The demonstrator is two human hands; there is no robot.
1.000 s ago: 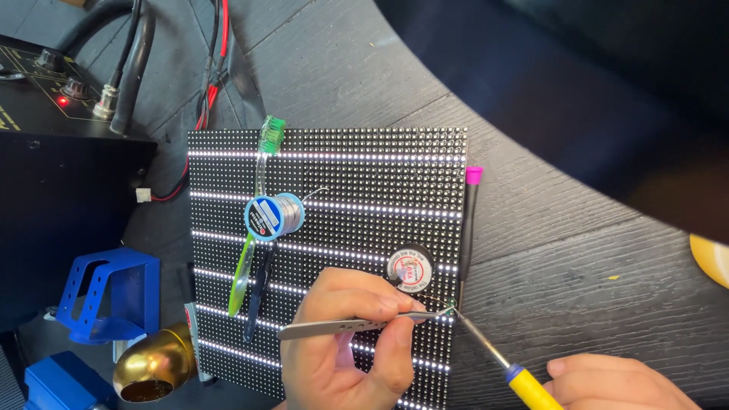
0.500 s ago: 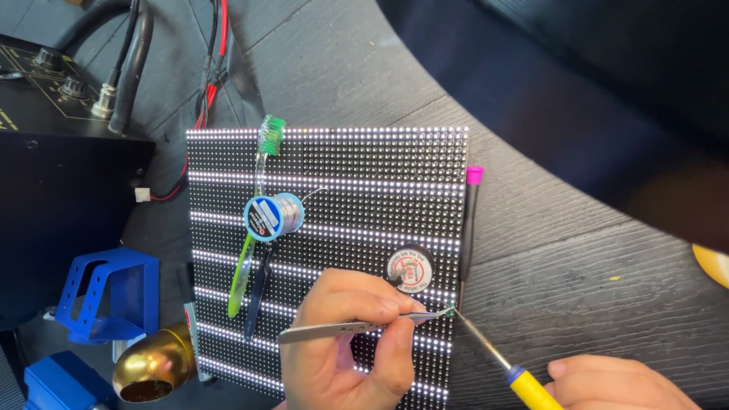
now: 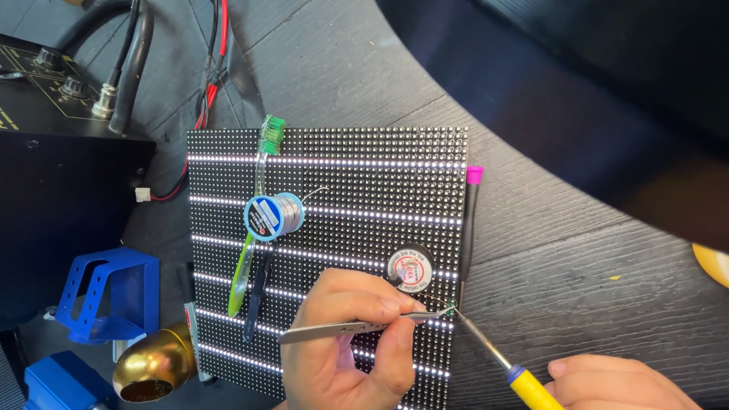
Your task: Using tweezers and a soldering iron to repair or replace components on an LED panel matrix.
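While my left hand (image 3: 345, 338) pinches the tweezers (image 3: 357, 326) at the LED panel (image 3: 326, 220) edge | right hand (image 3: 615, 383) closed round soldering iron (image 3: 493, 353), tip meeting tweezer points | I'd brace both wrists, touch briefly, avoid neighbouring pixels.

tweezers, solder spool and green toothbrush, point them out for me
tweezers (image 3: 342, 328), head view, on the flat steel shank
solder spool (image 3: 274, 216), head view, on the wound wire
toothbrush (image 3: 271, 134), head view, on the green bristles
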